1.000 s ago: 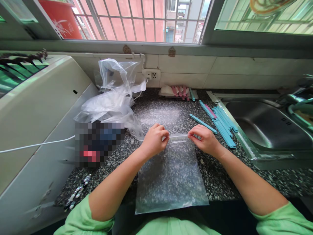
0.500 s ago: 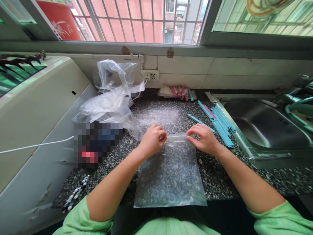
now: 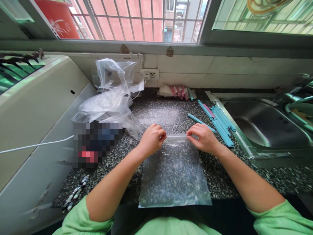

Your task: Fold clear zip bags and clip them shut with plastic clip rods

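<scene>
A clear plastic bag [image 3: 174, 176] hangs flat between my hands, its lower end reaching past the counter's front edge. My left hand [image 3: 154, 138] pinches the folded top edge at its left end. At the right end of that edge, my right hand [image 3: 201, 138] pinches it between thumb and fingers. Just beyond my right hand lies a single blue sealing strip [image 3: 199, 121]. Several more blue strips [image 3: 221, 127] are piled by the sink, with a pink strip [image 3: 209, 111] among them.
Crumpled plastic bags [image 3: 110, 101] are heaped at the back left, above a pixelated object [image 3: 97, 143] with a white cable. A packet of pink strips [image 3: 179, 92] lies against the wall. The metal sink [image 3: 256, 127] is at right; a beaded hair clip [image 3: 75, 194] lies near left.
The bag's lower end has swung slightly to the right. Both hands keep their pinch on the top edge and have hardly moved.
</scene>
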`<state>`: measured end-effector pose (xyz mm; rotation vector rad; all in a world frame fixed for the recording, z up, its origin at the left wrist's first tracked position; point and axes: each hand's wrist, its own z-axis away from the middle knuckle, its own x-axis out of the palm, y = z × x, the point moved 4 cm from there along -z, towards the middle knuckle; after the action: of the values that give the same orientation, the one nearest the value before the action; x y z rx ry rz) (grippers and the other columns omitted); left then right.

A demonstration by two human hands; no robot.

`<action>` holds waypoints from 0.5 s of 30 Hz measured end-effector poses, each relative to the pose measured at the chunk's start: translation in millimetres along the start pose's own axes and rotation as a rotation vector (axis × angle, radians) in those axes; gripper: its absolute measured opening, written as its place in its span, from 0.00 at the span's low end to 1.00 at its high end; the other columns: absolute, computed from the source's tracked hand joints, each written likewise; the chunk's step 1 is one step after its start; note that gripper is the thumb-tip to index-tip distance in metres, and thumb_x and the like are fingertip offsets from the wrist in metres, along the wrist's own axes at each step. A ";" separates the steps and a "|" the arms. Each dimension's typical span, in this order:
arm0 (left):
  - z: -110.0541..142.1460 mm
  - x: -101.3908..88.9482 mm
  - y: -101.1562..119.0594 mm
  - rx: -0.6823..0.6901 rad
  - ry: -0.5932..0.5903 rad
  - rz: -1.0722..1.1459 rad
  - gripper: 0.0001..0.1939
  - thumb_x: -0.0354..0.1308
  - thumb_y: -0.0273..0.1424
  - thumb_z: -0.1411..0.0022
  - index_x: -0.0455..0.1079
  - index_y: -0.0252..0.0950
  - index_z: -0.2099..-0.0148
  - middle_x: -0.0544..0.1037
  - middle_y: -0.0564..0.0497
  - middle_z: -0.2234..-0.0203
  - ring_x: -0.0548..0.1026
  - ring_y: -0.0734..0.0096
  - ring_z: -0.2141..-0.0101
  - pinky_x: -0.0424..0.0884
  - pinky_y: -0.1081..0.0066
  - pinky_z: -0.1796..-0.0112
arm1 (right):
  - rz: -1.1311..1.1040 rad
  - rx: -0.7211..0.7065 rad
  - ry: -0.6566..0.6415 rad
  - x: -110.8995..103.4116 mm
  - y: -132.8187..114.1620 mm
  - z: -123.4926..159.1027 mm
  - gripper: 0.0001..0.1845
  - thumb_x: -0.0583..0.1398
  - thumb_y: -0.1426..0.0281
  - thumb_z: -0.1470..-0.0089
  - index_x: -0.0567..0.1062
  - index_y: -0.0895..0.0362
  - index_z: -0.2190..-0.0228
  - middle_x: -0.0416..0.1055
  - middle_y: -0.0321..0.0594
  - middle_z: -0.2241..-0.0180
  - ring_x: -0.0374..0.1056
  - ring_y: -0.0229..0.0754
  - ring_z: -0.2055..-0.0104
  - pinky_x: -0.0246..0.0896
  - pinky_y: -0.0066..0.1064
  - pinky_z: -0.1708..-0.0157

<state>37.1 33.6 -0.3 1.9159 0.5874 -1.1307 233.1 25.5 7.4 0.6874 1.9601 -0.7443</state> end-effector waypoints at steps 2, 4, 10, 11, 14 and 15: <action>0.3 0.7 3.6 0.012 -0.004 -0.009 0.08 0.54 0.25 0.43 0.72 0.35 0.73 0.72 0.48 0.76 0.66 0.65 0.68 0.64 0.67 0.65 | 0.001 0.003 -0.007 0.8 -1.6 0.1 0.03 0.58 0.71 0.50 0.71 0.57 0.74 0.72 0.38 0.74 0.64 0.42 0.69 0.55 0.35 0.66; 0.6 0.7 5.9 0.031 -0.004 -0.005 0.09 0.53 0.25 0.43 0.72 0.35 0.73 0.72 0.48 0.76 0.66 0.65 0.68 0.64 0.67 0.65 | -0.005 0.005 -0.017 2.0 -2.2 0.1 0.04 0.58 0.73 0.50 0.71 0.57 0.75 0.72 0.38 0.75 0.64 0.41 0.69 0.54 0.34 0.67; 0.3 -2.8 -1.7 0.019 -0.006 -0.011 0.07 0.55 0.28 0.43 0.72 0.36 0.73 0.72 0.49 0.76 0.66 0.65 0.68 0.64 0.66 0.65 | -0.006 0.006 0.005 0.0 2.6 0.0 0.06 0.56 0.74 0.49 0.70 0.57 0.76 0.71 0.38 0.76 0.64 0.40 0.70 0.53 0.33 0.68; 0.1 -3.3 -2.7 0.014 -0.003 -0.015 0.07 0.55 0.27 0.44 0.72 0.36 0.73 0.72 0.49 0.76 0.66 0.65 0.68 0.64 0.66 0.65 | -0.003 0.009 0.008 -0.9 3.0 0.1 0.06 0.57 0.74 0.49 0.70 0.57 0.76 0.71 0.38 0.76 0.64 0.40 0.70 0.53 0.32 0.68; 0.0 -2.5 -0.8 0.018 0.001 -0.024 0.08 0.54 0.26 0.43 0.72 0.36 0.73 0.71 0.49 0.77 0.66 0.66 0.69 0.64 0.67 0.66 | 0.047 0.008 0.009 -3.0 0.4 0.7 0.03 0.59 0.71 0.50 0.71 0.57 0.74 0.73 0.39 0.74 0.65 0.42 0.68 0.52 0.33 0.66; 0.1 -1.4 1.0 0.023 -0.003 -0.027 0.08 0.54 0.26 0.43 0.72 0.36 0.73 0.72 0.49 0.77 0.66 0.65 0.69 0.64 0.67 0.66 | 0.076 0.001 0.003 -3.1 -1.5 0.8 0.03 0.59 0.70 0.50 0.72 0.57 0.74 0.73 0.39 0.73 0.65 0.43 0.67 0.52 0.34 0.65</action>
<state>37.1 33.0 1.3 1.9304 0.6031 -1.1617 233.8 23.4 10.1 0.7593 1.9258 -0.6985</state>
